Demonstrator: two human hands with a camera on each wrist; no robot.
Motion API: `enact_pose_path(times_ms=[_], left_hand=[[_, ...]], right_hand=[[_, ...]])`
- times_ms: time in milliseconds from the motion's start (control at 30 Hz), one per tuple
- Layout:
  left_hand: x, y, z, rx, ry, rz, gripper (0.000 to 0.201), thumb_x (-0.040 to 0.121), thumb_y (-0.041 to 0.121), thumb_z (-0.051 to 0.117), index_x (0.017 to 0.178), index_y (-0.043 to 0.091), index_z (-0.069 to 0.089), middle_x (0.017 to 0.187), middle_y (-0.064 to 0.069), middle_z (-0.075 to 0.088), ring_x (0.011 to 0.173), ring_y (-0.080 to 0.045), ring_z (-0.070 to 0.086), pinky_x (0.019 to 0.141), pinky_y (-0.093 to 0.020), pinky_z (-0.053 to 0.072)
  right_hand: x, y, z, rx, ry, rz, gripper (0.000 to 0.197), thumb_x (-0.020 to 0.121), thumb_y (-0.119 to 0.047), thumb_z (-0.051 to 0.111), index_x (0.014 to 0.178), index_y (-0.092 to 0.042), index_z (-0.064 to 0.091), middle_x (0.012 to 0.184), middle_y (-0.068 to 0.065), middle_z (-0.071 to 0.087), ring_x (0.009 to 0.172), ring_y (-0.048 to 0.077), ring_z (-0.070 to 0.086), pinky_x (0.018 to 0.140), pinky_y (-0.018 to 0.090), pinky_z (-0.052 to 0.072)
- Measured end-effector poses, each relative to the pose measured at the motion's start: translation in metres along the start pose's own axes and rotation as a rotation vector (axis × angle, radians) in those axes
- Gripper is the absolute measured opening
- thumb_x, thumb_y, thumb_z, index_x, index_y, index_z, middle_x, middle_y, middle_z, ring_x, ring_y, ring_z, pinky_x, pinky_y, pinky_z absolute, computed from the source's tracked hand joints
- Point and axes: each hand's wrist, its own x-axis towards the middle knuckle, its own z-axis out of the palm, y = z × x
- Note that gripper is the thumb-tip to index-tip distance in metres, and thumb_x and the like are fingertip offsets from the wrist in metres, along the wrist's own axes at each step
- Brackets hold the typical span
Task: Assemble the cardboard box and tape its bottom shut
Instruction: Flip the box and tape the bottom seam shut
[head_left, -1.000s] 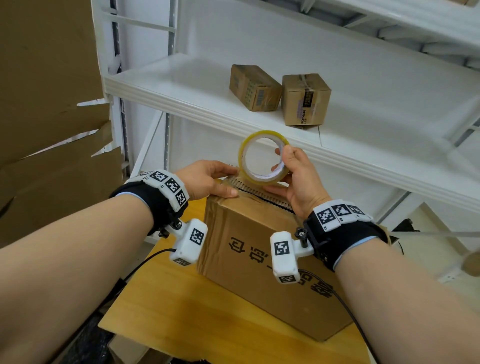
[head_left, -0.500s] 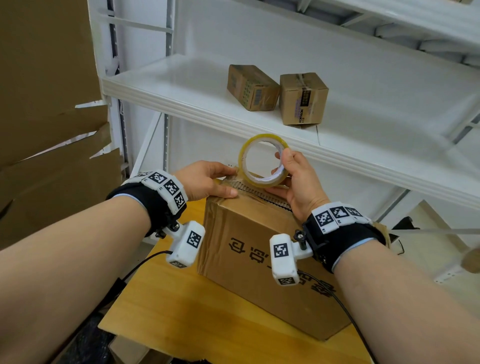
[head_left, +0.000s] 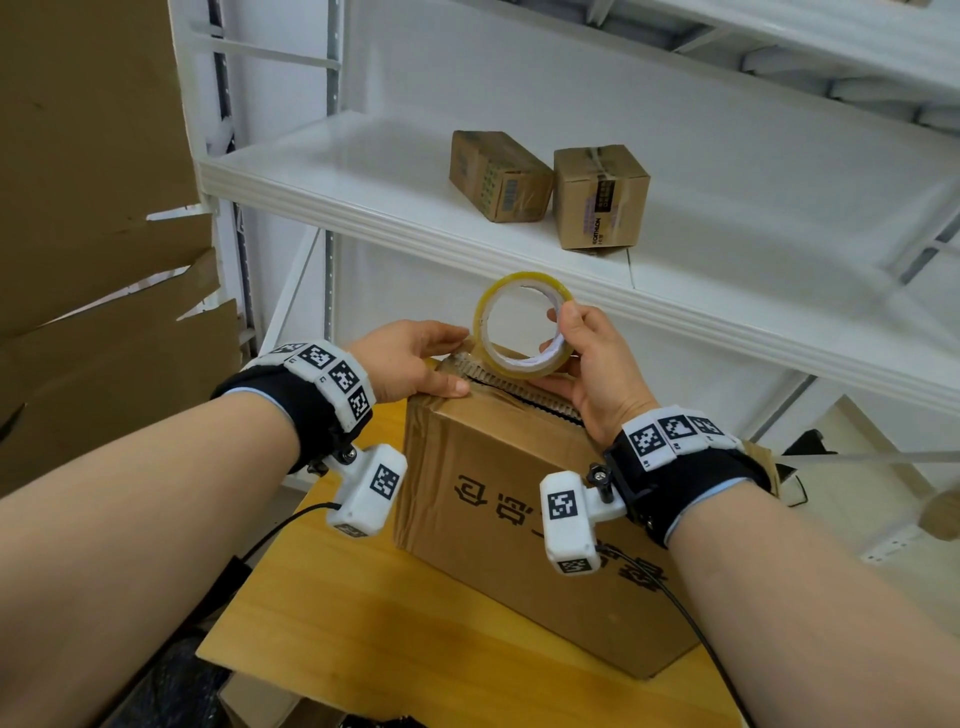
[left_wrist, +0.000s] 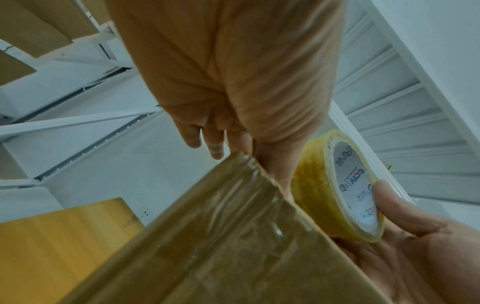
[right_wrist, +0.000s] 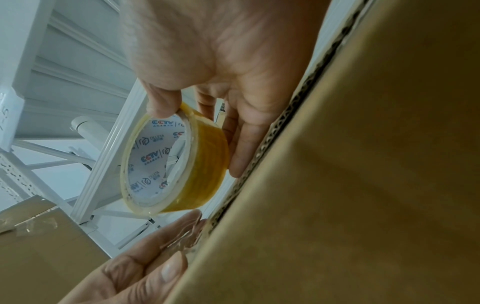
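Note:
A brown cardboard box (head_left: 519, 525) with printed characters stands on the wooden table (head_left: 363, 613); its open corrugated edge faces up. My left hand (head_left: 457, 361) grips the box's top left corner, thumb on the near face over shiny clear tape (left_wrist: 233, 216), fingers over the top. My right hand (head_left: 566, 353) pinches a yellowish tape roll (head_left: 511, 364), thumb inside the core and fingers beneath. The roll rests upright on the box's top edge beside the left hand. The right wrist view shows the roll (right_wrist: 207, 164) close to the corrugated edge (right_wrist: 272, 144). Whatever tape runs from the roll is not visible.
A white metal shelf (head_left: 363, 208) juts out just above and behind the hands, carrying two small taped cardboard boxes (head_left: 498, 176) (head_left: 600, 197). Flattened cardboard sheets (head_left: 93, 234) lean at the left. The wrist cameras' cables trail over the table's near edge.
The tape roll has sunk slightly onto the box's top edge. Both hands keep their grips in nearly the same places.

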Motion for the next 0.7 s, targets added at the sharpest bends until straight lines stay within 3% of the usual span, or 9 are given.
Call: enact_pose_path(times_ms=[200,333,467,700], left_hand=[[-0.003,0.000,0.001,0.090,-0.013,0.017,0.078,0.083,0.025,0.074,0.150,0.025,0.033,0.145,0.011,0.047,0.135,-0.004,0.040,0.107,-0.018,0.025],[-0.007,0.003,0.002,0.273,0.015,0.027,0.062,0.089,0.038,0.066,0.145,0.035,0.039,0.148,0.009,0.044,0.138,-0.011,0.038,0.107,-0.022,0.024],[-0.006,0.002,0.003,0.428,-0.002,0.015,0.059,0.092,0.047,0.057,0.146,0.043,0.033,0.159,0.000,0.025,0.147,-0.012,0.020,0.117,-0.033,0.016],[-0.006,0.008,0.011,0.701,-0.027,-0.004,0.057,0.099,0.051,0.037,0.152,0.040,0.017,0.163,-0.003,0.006,0.148,-0.028,0.013,0.118,-0.039,0.015]], right_hand=[[-0.001,0.000,-0.002,0.022,-0.006,0.006,0.040,0.104,-0.036,0.053,0.126,-0.003,0.056,0.087,0.003,0.057,0.083,0.021,0.062,0.089,0.050,0.060],[-0.002,0.001,-0.005,0.039,-0.008,0.009,0.034,0.104,-0.034,0.053,0.123,-0.007,0.058,0.086,0.003,0.057,0.082,0.021,0.062,0.087,0.048,0.061],[-0.002,0.001,-0.007,0.060,-0.016,0.016,0.023,0.104,-0.032,0.054,0.114,-0.013,0.059,0.088,0.004,0.057,0.079,0.020,0.063,0.084,0.046,0.062],[-0.003,0.002,-0.009,0.082,-0.020,0.017,0.016,0.104,-0.030,0.054,0.107,-0.015,0.059,0.096,0.003,0.057,0.077,0.018,0.065,0.084,0.048,0.062]])
